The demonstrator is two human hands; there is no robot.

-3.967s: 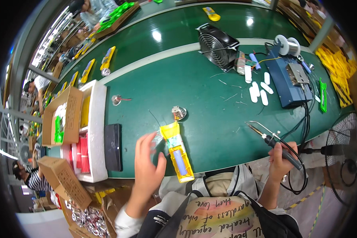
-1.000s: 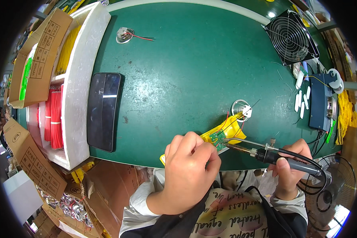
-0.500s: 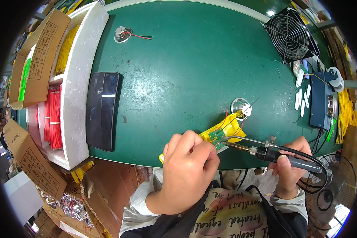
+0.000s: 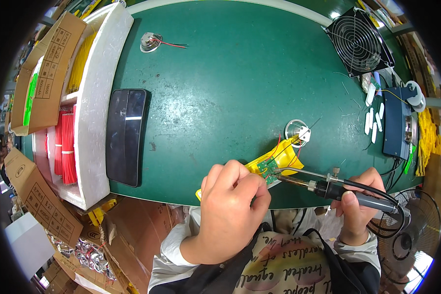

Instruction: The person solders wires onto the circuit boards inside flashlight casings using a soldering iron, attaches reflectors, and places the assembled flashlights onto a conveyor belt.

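My right hand (image 4: 358,203) is wrapped round the grey and black handle of a soldering iron (image 4: 323,188), which has a thin metal solder-feed tube (image 4: 306,173) clamped along it. The iron's tip and the tube's end meet at a small green circuit board (image 4: 265,169) inside a yellow plastic housing (image 4: 285,158). My left hand (image 4: 234,208) is closed over the housing's near-left part, its fingers curled at the board; what they pinch is hidden. Red and dark wires run from the board to a round metal speaker (image 4: 298,132) beyond the housing.
Another speaker (image 4: 151,42) with red and black wires lies far left. A black phone (image 4: 127,137) lies beside a white foam box (image 4: 95,112) of red and yellow wires. At right are a black fan (image 4: 360,43), white strips (image 4: 374,123) and a blue soldering station (image 4: 396,125).
The iron's tip has shifted very slightly at the board. Both hands and the housing stay almost where they were.
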